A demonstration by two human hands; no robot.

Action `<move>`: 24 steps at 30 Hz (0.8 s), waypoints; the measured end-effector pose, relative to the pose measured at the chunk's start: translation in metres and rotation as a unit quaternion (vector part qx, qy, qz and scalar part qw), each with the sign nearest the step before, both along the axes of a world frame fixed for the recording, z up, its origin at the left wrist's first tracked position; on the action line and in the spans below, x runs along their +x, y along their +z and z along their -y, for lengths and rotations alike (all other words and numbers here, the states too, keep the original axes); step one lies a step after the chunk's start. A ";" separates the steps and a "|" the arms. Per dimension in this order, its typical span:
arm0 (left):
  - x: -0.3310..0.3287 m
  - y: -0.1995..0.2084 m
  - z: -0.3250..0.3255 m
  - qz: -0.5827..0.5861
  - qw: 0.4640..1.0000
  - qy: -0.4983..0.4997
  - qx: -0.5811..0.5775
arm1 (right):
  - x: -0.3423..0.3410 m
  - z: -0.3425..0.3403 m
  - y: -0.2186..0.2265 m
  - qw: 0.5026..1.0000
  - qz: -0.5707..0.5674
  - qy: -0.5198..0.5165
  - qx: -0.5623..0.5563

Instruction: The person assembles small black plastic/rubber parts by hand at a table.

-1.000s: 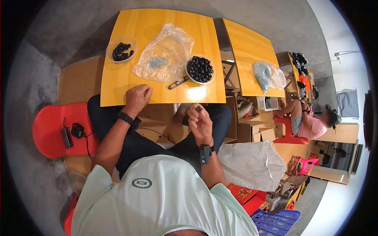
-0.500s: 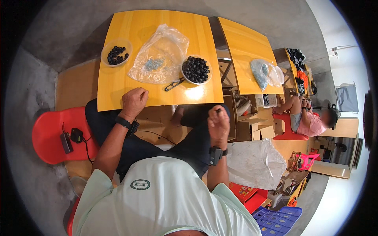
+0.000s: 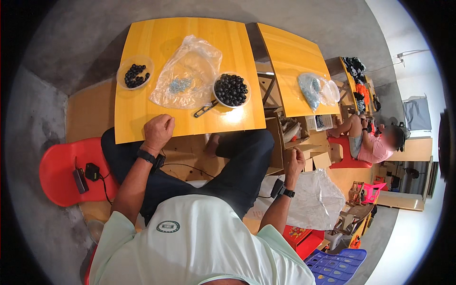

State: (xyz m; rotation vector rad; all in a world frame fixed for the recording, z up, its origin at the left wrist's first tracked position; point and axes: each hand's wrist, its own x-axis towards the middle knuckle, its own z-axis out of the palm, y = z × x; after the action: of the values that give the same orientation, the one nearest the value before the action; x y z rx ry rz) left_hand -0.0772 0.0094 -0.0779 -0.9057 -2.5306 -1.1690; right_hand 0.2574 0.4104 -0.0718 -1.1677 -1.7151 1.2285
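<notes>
My left hand (image 3: 158, 133) rests at the near edge of the yellow table (image 3: 190, 122), its fingers curled closed, hiding whatever may be inside. Off to the right, past my knee, my right hand (image 3: 294, 162) is raised beside a cardboard box; its fingers are closed too, and their contents cannot be made out. On the table stands a bowl of black round pieces (image 3: 231, 90), and a clear tub (image 3: 134, 73) at the left holds fewer of them. Between them lies an open clear plastic bag (image 3: 194, 66) with small pale-blue bits (image 3: 179, 85). A slim black tool (image 3: 205, 110) lies by the bowl.
A second yellow table (image 3: 294, 61) to the right carries a clear bag of blue bits (image 3: 310, 90). Open cardboard boxes (image 3: 318, 159) and a white plastic sack (image 3: 316, 199) lie near my right arm. A red chair (image 3: 57, 166) is at left. Another person (image 3: 373, 147) sits far right.
My right hand has swung rightward from in front of the table's near edge to beside the cardboard boxes. My left hand stays at the table edge; the view has shifted slightly.
</notes>
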 end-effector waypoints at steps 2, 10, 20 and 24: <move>0.000 0.000 -0.002 -0.001 1.000 -0.002 0.004 | 0.008 -0.014 -0.021 0.994 0.063 -0.007 0.087; 0.000 0.002 0.002 -0.008 1.000 0.001 0.000 | -0.024 -0.005 -0.004 0.894 0.428 0.036 0.130; -0.001 -0.001 0.001 -0.001 1.000 0.004 0.005 | -0.218 0.078 0.087 0.929 0.124 0.285 0.200; -0.002 -0.002 -0.001 -0.006 1.000 0.001 0.005 | -0.268 0.088 0.081 0.891 0.164 0.319 0.279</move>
State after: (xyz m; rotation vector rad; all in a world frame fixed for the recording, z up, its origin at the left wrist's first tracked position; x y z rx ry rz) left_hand -0.0789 0.0100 -0.0797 -0.9043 -2.5139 -1.1693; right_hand -0.0110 0.3223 0.0095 -0.4759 -2.6157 0.7845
